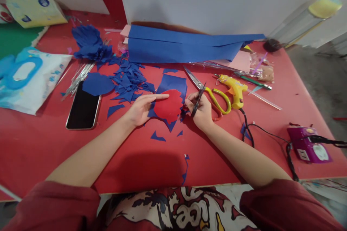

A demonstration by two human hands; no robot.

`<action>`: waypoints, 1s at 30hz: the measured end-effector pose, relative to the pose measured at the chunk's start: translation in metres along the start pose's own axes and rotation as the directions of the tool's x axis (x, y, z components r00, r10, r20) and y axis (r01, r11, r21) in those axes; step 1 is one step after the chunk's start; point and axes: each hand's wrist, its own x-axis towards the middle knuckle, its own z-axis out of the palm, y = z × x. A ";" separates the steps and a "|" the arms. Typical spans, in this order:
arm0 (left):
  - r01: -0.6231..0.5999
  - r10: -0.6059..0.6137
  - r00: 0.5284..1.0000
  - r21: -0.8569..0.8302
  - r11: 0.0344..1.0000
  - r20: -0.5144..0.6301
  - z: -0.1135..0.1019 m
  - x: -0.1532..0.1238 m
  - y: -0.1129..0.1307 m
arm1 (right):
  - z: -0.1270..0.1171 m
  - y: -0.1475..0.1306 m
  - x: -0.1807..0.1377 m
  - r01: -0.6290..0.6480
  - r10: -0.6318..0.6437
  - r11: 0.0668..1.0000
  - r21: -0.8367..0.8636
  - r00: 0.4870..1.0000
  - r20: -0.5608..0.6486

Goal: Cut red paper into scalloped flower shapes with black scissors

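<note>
My left hand (142,108) grips a red scalloped paper shape (168,106), its forefinger lying flat on top and its thumb hidden. Blue paper (172,83) lies under the red shape and sticks out around it, with jagged edges at the bottom. My right hand (200,110) is closed around a slim black tool (199,99), whose kind I cannot make out. Its fingertips are at the right edge of the red and blue paper. Just beyond that hand lie large scissors (226,101) with yellow and orange handles, blades apart.
A yellow glue gun (233,88) with a black cord lies right, near a purple box (309,143). Blue paper scraps (128,79), a phone (83,108) and a wipes pack (35,79) are left. Folded blue paper (176,45) lies along the wall.
</note>
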 end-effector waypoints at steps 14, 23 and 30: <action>0.081 -0.074 0.991 -0.061 0.995 0.110 -0.002 0.001 -0.002 | -0.002 -0.005 0.005 -0.236 0.212 0.960 0.149 0.964 0.164; 0.062 -0.053 0.989 -0.066 0.996 0.135 -0.005 0.001 -0.003 | -0.004 -0.005 0.008 -0.224 0.198 0.967 0.126 0.962 0.186; 0.069 -0.054 0.985 -0.087 0.994 0.164 -0.003 0.001 -0.002 | -0.003 -0.006 0.007 -0.249 0.226 0.959 0.134 0.959 0.169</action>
